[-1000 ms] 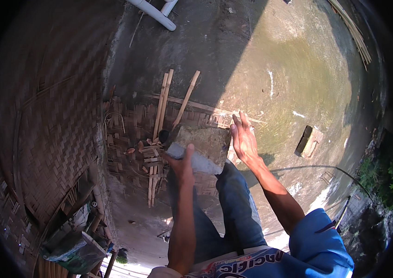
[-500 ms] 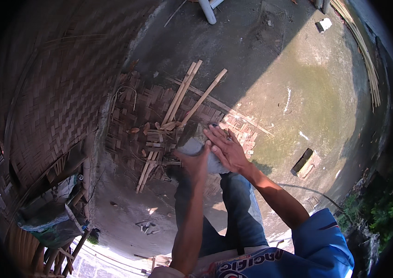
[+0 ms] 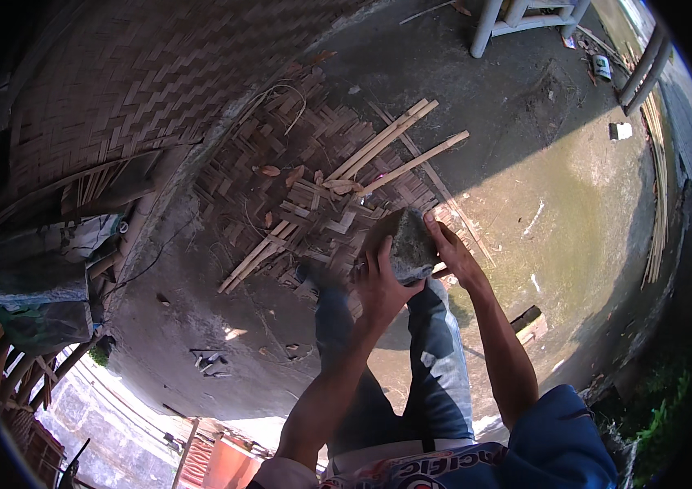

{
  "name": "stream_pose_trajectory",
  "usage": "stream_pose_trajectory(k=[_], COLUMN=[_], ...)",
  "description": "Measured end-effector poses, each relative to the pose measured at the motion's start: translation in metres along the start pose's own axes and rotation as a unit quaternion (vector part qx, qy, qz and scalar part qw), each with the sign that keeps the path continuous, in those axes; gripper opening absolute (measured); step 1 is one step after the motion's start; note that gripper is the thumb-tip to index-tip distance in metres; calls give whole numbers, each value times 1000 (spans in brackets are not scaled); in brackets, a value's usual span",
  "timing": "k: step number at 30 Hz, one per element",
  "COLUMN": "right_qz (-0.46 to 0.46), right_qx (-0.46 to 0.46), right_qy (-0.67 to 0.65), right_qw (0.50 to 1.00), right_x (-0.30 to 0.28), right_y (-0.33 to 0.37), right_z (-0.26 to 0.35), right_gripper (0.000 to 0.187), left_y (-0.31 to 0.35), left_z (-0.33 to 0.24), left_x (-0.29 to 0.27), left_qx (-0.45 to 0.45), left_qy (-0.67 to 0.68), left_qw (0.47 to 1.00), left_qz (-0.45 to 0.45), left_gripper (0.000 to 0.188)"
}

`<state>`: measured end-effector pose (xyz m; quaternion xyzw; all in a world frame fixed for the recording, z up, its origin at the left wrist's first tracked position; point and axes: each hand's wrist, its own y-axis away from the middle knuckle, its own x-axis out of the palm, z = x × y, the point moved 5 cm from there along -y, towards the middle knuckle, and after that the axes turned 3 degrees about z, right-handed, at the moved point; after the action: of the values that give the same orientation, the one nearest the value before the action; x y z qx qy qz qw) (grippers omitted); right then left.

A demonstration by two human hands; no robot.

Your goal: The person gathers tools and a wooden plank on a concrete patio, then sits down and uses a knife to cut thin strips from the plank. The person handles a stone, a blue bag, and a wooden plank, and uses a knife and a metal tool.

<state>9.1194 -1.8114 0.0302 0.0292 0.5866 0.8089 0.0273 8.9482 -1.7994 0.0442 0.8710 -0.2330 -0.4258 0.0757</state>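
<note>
Squarely between the left hand (image 3: 380, 289) and the right hand (image 3: 456, 254), a rough grey stone block (image 3: 411, 240) sits near the middle of the frame, just beyond the knees of the jeans (image 3: 435, 350). It is tilted, one corner toward the top of the frame; foreshortening hides which way its long axis runs. Neither hand is nearer, since both touch it: the left along its lower left side, the right along its right edge. The left is spread wide, its fingers up over the shaded face and its thumb reaching along the bottom edge toward the right. The right is partly open, fingers laid against the upper right edge; how much weight it bears, I cannot tell. The block appears to be held clear of the floor (image 3: 566, 244), over the lower right part of a woven mat (image 3: 244, 175). Above it in the frame, pale sticks (image 3: 386, 138) slant up to the right, with dry leaves (image 3: 293, 175) near their lower ends. A second block (image 3: 529, 324) lies at lower right, partly behind the right forearm, well apart from the one held.
</note>
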Motion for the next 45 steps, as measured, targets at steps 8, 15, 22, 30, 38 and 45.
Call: stream_pose_trajectory(k=[8,15,22,30,38,45], right_qz=[265,195,-5,-44,-11,-51], right_qx=[148,264,169,123,69,-6], right_qy=[-76,-83,74,115,300,408], right_qw=[950,941,983,985,951,911], right_x=[83,170,259,368,507,630], right_y=[-39,-17,-20,-74,-43,-48], right_z=[-93,-157,-176,-151,-65,-28], right_gripper=[87,72,72,86,85,92], left_y=[86,168,234,252,404,641], left_z=[71,150,218,149,477,500], left_x=[-5,-16,-70,-203,-207,-172], left_qx=[144,123,-56,112,-535,-582], left_qy=[-131,-75,149,414,190,425], left_qw=[971,974,987,897,787,574], left_qz=[139,174,0,-111,-241,-389], left_gripper=[100,99,59,51,63,61])
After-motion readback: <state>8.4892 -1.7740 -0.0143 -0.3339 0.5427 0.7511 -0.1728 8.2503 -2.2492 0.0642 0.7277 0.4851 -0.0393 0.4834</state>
